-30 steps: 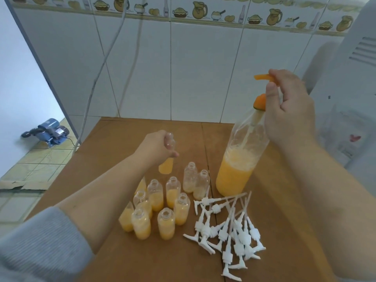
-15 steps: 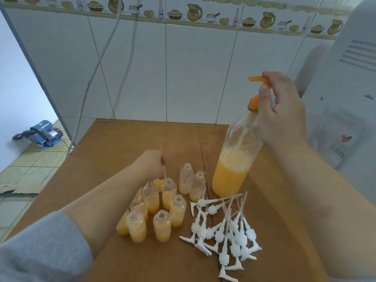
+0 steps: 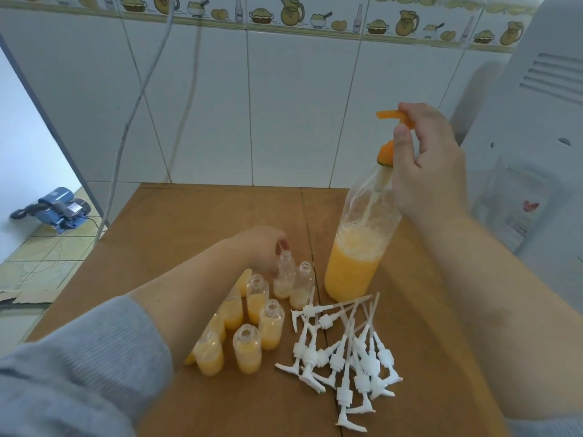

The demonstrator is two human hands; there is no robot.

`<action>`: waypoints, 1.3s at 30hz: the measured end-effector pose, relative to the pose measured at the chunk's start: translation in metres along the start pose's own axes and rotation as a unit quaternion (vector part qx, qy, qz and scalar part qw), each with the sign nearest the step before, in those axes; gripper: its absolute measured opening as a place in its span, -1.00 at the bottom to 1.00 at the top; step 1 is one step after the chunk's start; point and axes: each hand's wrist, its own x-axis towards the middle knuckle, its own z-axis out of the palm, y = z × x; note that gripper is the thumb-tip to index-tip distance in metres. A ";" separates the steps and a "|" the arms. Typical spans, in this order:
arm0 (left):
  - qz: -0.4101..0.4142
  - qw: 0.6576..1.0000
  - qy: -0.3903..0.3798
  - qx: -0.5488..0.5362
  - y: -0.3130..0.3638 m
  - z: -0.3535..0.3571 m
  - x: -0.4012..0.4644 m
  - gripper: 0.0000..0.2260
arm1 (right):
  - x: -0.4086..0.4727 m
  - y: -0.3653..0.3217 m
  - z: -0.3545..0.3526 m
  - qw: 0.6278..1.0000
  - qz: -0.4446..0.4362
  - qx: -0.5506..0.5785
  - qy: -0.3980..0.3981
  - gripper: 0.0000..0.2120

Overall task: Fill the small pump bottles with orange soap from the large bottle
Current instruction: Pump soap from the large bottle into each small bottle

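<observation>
- Reaching over the wooden table [image 3: 176, 222], the left hand [image 3: 262, 247] curls its fingertips around the neck of a nearly empty small bottle [image 3: 284, 275], which stands just left of the large soap bottle [image 3: 359, 241].
- Gripping the orange pump head [image 3: 392, 116] of the large soap bottle, the right hand [image 3: 429, 165] holds it with thumb on the collar and fingers bent over the spout.
- A second nearly empty bottle [image 3: 303, 285] stands between the pinched one and the large soap bottle; both hold only a pale residue at the bottom.
- Left of and nearer than these, a cluster of filled small bottles [image 3: 249, 329] holds orange soap, all uncapped; the exact count is partly hidden by the forearm.
- Below the large soap bottle lies a heap of white pump tops [image 3: 344, 345], none yet fitted.
- Judged from this, filling is mostly done: two bottles remain, and the large soap bottle looks roughly half full.
</observation>
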 end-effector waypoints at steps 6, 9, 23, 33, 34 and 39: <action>-0.009 0.995 -0.027 0.091 0.006 0.009 0.010 -0.34 | 0.000 0.001 0.003 1.000 0.000 0.006 0.005 -0.66; -0.005 0.997 -0.009 0.082 0.007 0.011 0.011 -0.38 | 0.000 0.002 0.003 1.000 0.003 0.008 0.005 -0.66; 0.004 0.978 0.172 -0.118 -0.010 -0.036 -0.014 -0.77 | 0.000 0.004 0.000 1.000 -0.017 -0.009 -0.015 -0.67; 0.162 0.838 0.331 -0.403 0.063 -0.076 -0.038 -0.72 | 0.000 0.005 0.000 0.999 -0.031 -0.026 -0.019 -0.67; 0.173 0.852 0.341 -0.358 0.069 -0.075 -0.038 -0.71 | 0.000 0.004 0.000 0.999 -0.033 -0.027 -0.019 -0.68; 0.199 0.867 0.353 -0.291 0.085 -0.079 -0.038 -0.67 | -0.001 0.004 0.002 0.999 -0.044 -0.024 -0.018 -0.68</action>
